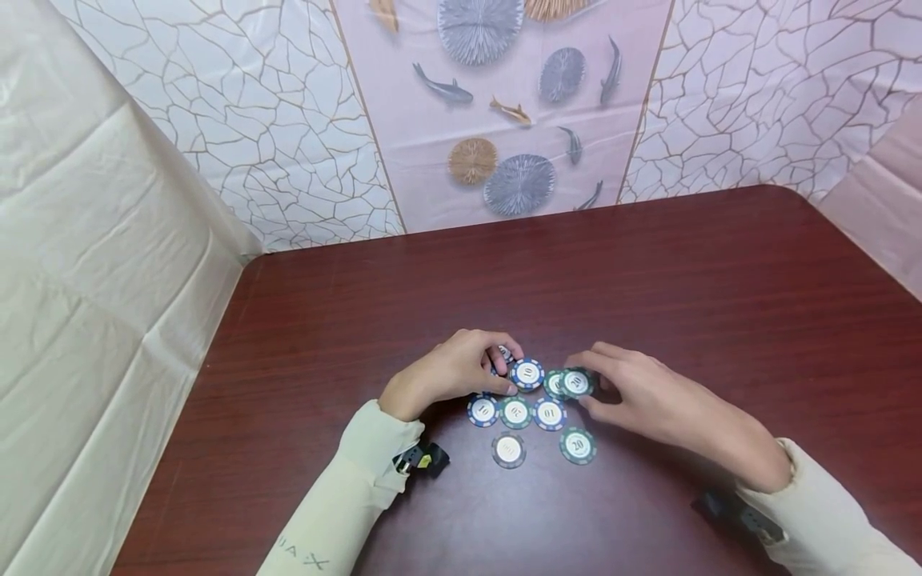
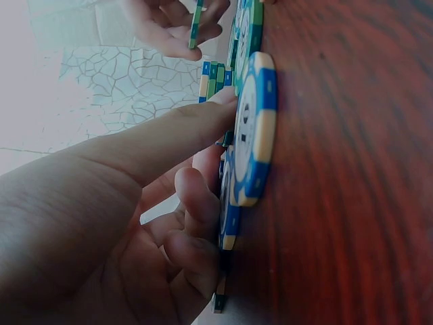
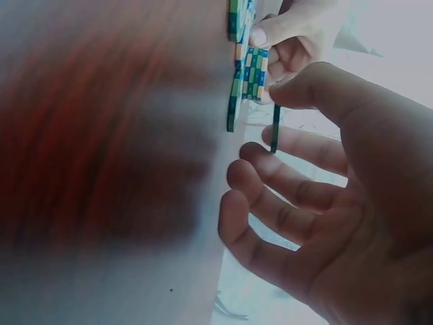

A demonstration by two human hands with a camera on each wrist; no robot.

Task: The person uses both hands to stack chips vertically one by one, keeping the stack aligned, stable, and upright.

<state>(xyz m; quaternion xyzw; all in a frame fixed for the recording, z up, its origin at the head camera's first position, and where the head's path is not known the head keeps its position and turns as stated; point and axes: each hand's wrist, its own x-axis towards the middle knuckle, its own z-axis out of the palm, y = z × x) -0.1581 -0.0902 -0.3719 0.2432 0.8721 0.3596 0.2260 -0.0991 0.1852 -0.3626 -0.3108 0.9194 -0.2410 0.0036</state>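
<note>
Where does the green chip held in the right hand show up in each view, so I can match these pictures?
Head: right of and below centre, green chip face up.
Left wrist: top edge, just left of centre, edge-on.
Right wrist: right of and slightly above centre, edge-on.
Shared landmark: the right hand pinching it.

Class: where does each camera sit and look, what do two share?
Head: worn there, forward and down at a reddish wooden table; left hand and right hand show.
Left wrist: worn there, along left hand to a round blue chip.
Right wrist: worn there, along right hand to a round green chip.
Wrist views share that chip and both hands.
</note>
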